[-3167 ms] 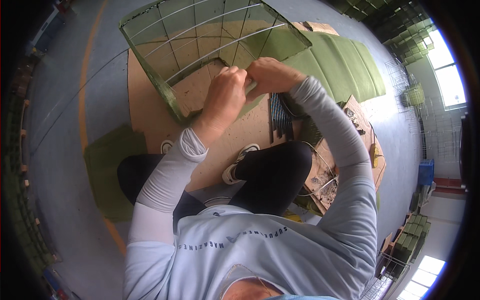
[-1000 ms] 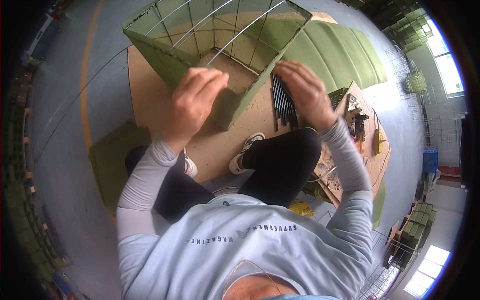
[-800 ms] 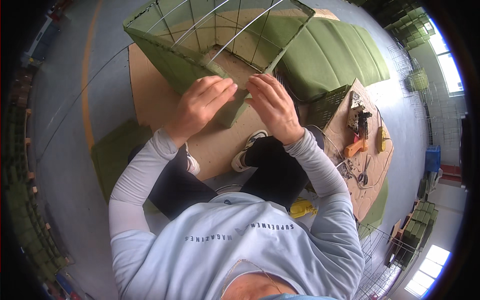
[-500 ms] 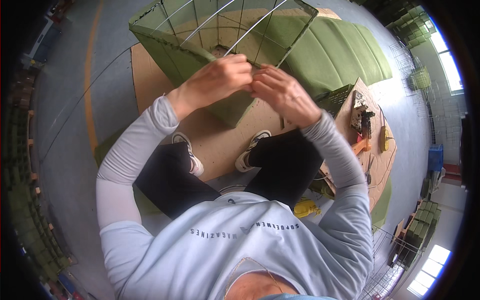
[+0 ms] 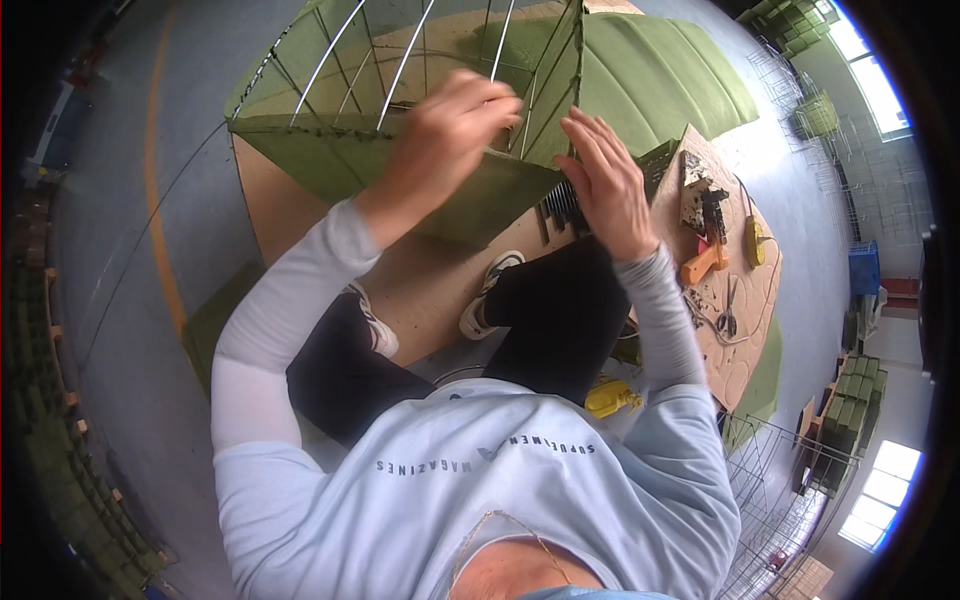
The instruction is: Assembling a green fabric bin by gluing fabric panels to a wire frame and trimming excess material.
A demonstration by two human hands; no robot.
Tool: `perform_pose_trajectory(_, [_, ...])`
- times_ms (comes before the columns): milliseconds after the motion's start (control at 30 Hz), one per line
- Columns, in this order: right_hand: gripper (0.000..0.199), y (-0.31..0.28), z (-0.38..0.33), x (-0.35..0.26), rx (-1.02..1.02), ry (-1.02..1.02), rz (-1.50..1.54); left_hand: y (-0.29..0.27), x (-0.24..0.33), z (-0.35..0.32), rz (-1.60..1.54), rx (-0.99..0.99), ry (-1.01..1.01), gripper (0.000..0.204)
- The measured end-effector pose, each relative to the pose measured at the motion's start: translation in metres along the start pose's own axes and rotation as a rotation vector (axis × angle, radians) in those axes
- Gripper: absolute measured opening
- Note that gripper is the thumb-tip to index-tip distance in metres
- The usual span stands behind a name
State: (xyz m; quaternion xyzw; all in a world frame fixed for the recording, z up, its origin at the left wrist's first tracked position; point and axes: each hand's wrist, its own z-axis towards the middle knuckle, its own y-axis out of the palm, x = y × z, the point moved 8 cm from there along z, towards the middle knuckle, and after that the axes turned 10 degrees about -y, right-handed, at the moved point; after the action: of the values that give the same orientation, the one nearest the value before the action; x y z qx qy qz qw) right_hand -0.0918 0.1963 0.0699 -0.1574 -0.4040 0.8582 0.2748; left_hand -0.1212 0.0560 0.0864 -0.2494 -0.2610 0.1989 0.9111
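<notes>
Wire-frame box clad in green fabric panels [image 5: 420, 130]: stands on a flat brown cardboard sheet [image 5: 270, 200] laid on the grey floor, directly ahead of the seated person, its open grid of pale metal rods facing up. The near corner of the frame lies between both hands.

Left hand [image 5: 450, 125]: curled over the near top edge of the frame, fingers bent down around a rod and the fabric rim; gripping it.

Right hand [image 5: 605, 180]: just beside the left, fingers extended and slightly spread, pressed against the upright green panel at the frame's right corner; whether it pinches anything cannot be told.

Bundle of dark metal rods [image 5: 560, 205]: lies on the cardboard below the right hand.

Large green fabric sheet [image 5: 660, 75]: spread behind the frame, to the right.

Orange-handled tool [image 5: 705, 265], scissors [image 5: 728, 320], yellow object [image 5: 755, 240]: on a separate board, well right of the hands.
</notes>
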Motion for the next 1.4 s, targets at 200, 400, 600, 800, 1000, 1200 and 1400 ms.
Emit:
perform_pose_trajectory(200, [0.03, 0.032, -0.007, -0.04, 0.146, 0.061, -0.246, -0.016, 0.003, -0.056, 0.256, 0.051, 0.138, 0.036])
perform_pose_trajectory(400, [0.018, 0.036, 0.005, -0.024, 0.111, 0.136, -0.174, 0.002, -0.007, -0.048, 0.252, 0.005, 0.142, 0.031])
perform_pose_trajectory(600, [0.011, 0.04, 0.014, 0.007, -0.183, 0.263, 0.076, 0.015, -0.02, -0.022, 0.096, -0.209, 0.083, 0.014])
perform_pose_trajectory(800, [0.011, 0.047, 0.012, 0.0, -0.102, 0.277, 0.087, 0.004, -0.028, -0.015, 0.047, -0.332, 0.056, 0.013])
perform_pose_trajectory(1000, [0.013, 0.043, 0.003, -0.029, 0.207, 0.001, -0.25, -0.021, -0.027, -0.042, 0.223, -0.171, 0.067, 0.026])
perform_pose_trajectory(1200, [0.016, 0.039, -0.011, 0.006, 0.114, -0.17, -0.076, 0.009, -0.021, -0.029, 0.184, -0.252, 0.018, 0.01])
perform_pose_trajectory(1400, [0.008, 0.021, -0.003, 0.036, -0.066, 0.045, 0.155, 0.018, -0.013, -0.022, 0.037, -0.263, -0.174, 0.015])
